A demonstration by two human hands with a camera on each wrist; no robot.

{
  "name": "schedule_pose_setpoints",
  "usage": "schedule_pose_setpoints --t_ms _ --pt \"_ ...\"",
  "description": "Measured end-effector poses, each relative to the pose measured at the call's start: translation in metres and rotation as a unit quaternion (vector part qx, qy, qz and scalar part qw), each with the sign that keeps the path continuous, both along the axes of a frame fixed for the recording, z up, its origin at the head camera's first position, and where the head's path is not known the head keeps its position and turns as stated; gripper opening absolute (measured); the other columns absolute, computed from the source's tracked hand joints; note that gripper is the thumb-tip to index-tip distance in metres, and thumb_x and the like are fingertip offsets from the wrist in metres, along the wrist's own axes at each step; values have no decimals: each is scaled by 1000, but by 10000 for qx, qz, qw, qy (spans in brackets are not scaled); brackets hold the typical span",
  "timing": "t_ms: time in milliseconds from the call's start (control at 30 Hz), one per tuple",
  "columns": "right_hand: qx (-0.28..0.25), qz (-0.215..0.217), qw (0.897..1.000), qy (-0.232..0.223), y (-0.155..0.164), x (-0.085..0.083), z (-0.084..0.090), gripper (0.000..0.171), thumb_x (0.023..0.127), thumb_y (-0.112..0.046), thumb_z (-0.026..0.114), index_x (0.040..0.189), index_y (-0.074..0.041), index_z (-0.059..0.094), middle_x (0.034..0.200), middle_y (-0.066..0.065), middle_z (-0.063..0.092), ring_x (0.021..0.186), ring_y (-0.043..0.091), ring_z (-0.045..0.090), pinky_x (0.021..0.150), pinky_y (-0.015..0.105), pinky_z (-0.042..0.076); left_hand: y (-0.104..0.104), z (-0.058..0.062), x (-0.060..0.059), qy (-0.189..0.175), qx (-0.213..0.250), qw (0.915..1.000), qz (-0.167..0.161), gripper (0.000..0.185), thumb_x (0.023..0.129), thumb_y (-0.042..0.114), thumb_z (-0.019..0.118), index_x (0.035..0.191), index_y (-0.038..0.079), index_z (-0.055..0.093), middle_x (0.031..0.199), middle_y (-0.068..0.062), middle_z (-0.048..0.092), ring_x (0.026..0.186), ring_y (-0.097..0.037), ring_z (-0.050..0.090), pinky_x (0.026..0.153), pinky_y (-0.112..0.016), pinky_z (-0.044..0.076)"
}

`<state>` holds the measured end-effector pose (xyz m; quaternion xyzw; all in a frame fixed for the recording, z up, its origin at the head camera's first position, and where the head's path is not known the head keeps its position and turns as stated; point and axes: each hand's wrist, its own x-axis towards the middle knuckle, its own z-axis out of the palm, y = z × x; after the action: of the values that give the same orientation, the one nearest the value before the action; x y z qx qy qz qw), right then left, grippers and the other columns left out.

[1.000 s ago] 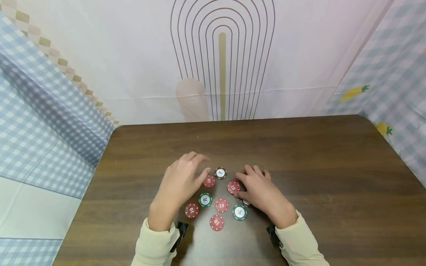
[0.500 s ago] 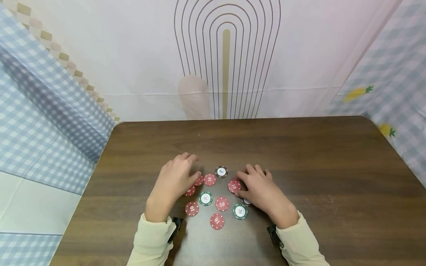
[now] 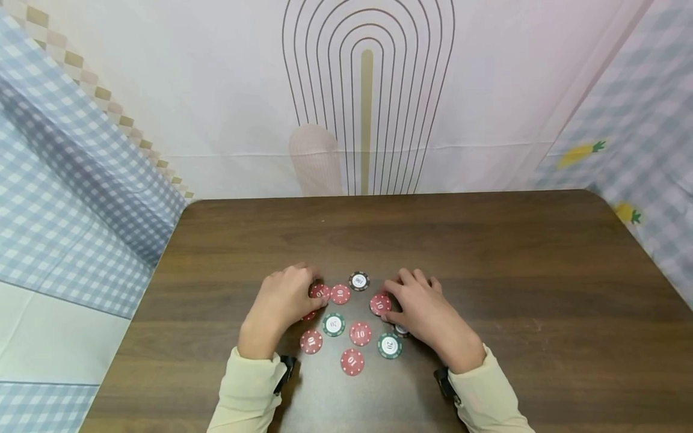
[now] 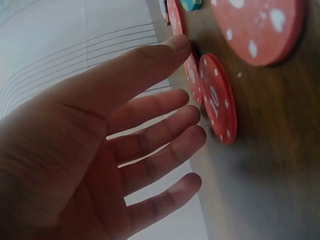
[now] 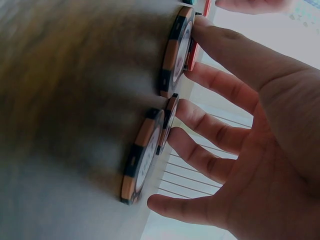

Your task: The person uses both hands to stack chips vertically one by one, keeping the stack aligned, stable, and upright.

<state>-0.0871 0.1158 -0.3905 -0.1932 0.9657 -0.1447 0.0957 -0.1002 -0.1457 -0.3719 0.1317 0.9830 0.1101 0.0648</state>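
Note:
In the head view my left hand (image 3: 278, 305) has thumb and index finger at opposite edges of a red poker chip (image 3: 319, 292) marked 10, flat on the table. Another red chip (image 4: 218, 100) lies beside it in the left wrist view, partly under the hand in the head view. My right hand (image 3: 428, 316) pinches a red poker chip (image 3: 380, 305) between thumb and index finger, also at table level. Several black chips (image 5: 144, 157) lie beneath that palm in the right wrist view; from the head only one edge (image 3: 401, 331) shows.
Between the hands are a black chip (image 3: 359, 281), a red chip (image 3: 340, 294) and a green chip (image 3: 334, 325). Nearer lie more red chips (image 3: 352, 362) and a second green chip (image 3: 390, 346). A cloth backdrop (image 3: 487, 90) hangs behind the brown table (image 3: 514, 252).
My left hand has moved slightly left, then come down, its thumb and index finger closing to the edges of a red poker chip. The right hand stays at its chip.

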Motion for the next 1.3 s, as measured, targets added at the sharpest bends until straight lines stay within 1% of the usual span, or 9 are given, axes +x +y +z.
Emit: schedule_pose_setpoints --t_ms 67,167,267,433,600,800,1000,1167,1300 --pt "-21 12 10000 4 0 0 -1 48 89 -32 87 129 -13 71 123 11 60 118 35 52 105 76 37 1 -1 0 -22 -40 10000 30 31 83 34 91 92 11 73 82 0 62 73 -20 57 68 -40 51" --pt "-38 1 10000 15 0 0 -1 48 88 -32 88 129 -13 71 123 11 60 119 35 52 105 76 37 2 -2 0 -46 -40 10000 66 29 83 32 92 86 12 71 76 1 58 69 -19 53 64 -37 46" --pt "-35 -17 10000 9 0 0 -1 49 88 -32 88 130 -13 71 124 11 60 119 35 52 105 75 37 2 -2 0 -76 -2 9999 92 28 83 31 92 84 12 71 72 2 56 67 -19 52 62 -36 43" --pt "-28 -4 10000 -10 0 0 0 49 89 -33 87 130 -13 71 124 11 60 119 35 52 105 76 37 2 0 0 -240 131 9994 198 26 84 28 91 84 12 71 69 2 57 63 -19 52 61 -34 42" --pt "-68 19 10000 -24 -1 1 2 48 89 -32 87 129 -13 71 124 11 59 118 35 51 104 75 38 3 -1 0 -344 208 9989 259 26 85 27 90 81 12 68 67 1 54 62 -18 50 58 -34 39" --pt "-35 -25 10000 -77 -1 1 2 47 89 -31 87 129 -13 71 125 11 59 118 35 50 104 74 38 3 -3 1 -281 266 9991 194 24 85 24 89 81 12 68 64 0 52 60 -17 49 58 -32 38" --pt "26 -21 9999 -97 0 2 0 47 90 -33 86 129 -14 70 125 11 59 118 35 51 105 74 38 5 -5 1 -197 52 9998 51 29 84 24 86 75 13 61 65 0 51 60 -17 49 57 -32 38" --pt "-6 -32 10000 -92 -1 2 0 46 89 -33 87 128 -15 70 126 11 59 119 35 51 105 74 38 6 -4 2 -53 -136 9999 -51 29 82 25 86 77 13 61 69 1 52 63 -17 50 58 -32 39" --pt "-3 -51 10000 -66 -1 1 0 47 89 -34 87 129 -15 70 126 11 59 119 35 51 105 74 38 6 -3 3 53 -152 9999 -62 30 81 27 86 81 11 60 72 1 52 65 -17 50 59 -33 42"
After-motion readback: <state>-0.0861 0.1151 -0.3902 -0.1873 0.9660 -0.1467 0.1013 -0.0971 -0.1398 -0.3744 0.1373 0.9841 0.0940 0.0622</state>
